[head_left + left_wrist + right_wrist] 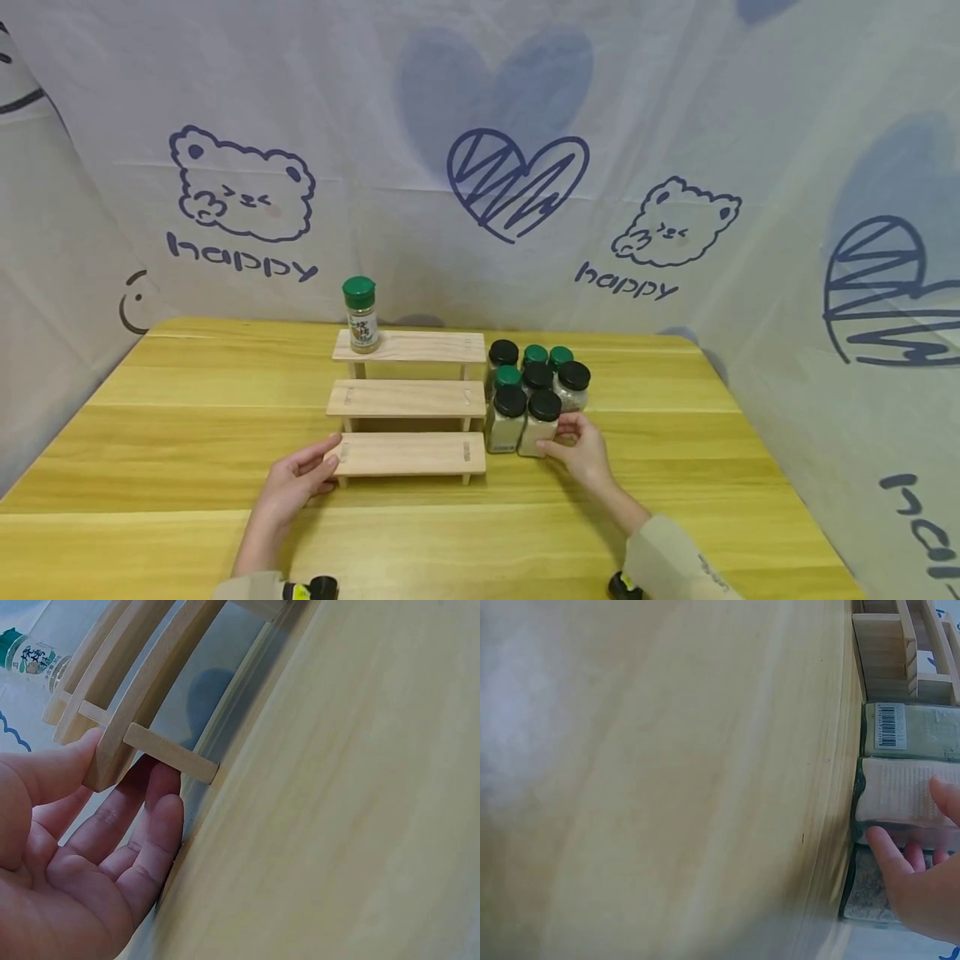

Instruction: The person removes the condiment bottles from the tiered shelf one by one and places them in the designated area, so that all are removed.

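Observation:
A three-tier wooden spice rack [408, 454] stands on the table. My left hand [294, 485] grips the left end of its lowest shelf, thumb at the board's edge and fingers beneath, as the left wrist view shows. On the top shelf, at the left, stands a green-capped shaker [363, 327]. My right hand [583, 452] holds a black-lidded spice jar [537, 435], thumb on its front and fingers along its right side. Beside that jar, touching or nearly so, is another black-lidded jar [506, 429]. In the right wrist view the held jar [900, 791] shows a pale printed side.
Several more jars with black or green lids, one a clear jar [572, 387], are clustered behind the front two, right of the rack. The wooden table [420, 542] extends around them. A white printed cloth [360, 167] hangs behind and at the sides.

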Demonstrator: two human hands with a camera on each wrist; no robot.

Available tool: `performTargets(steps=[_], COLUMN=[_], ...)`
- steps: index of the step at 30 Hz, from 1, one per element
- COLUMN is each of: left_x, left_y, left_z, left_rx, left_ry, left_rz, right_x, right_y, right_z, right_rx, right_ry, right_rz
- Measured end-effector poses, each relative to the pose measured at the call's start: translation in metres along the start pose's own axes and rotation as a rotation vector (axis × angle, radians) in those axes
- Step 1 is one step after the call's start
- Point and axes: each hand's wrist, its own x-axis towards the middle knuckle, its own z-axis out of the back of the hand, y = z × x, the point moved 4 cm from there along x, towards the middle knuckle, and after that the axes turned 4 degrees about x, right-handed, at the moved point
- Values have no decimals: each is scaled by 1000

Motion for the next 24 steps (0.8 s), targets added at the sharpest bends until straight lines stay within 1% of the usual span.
performTargets(steps=[7,12,20,24], left_x=[0,0,0,0], left_y=[-1,-2,-2,-2], left_z=[0,-1,0,-1], left_rx=[0,2,6,6], left_ry=[-4,-2,-9,-7], left_rz=[3,2,2,2], right_x=[-5,-11,-19,-22], right_y=[4,8,14,16], right_z=[6,9,9,9], right_rx=[47,71,141,169], right_ry=[-9,-10,-9,-7], right_rz=[-10,-2,-59,-56])
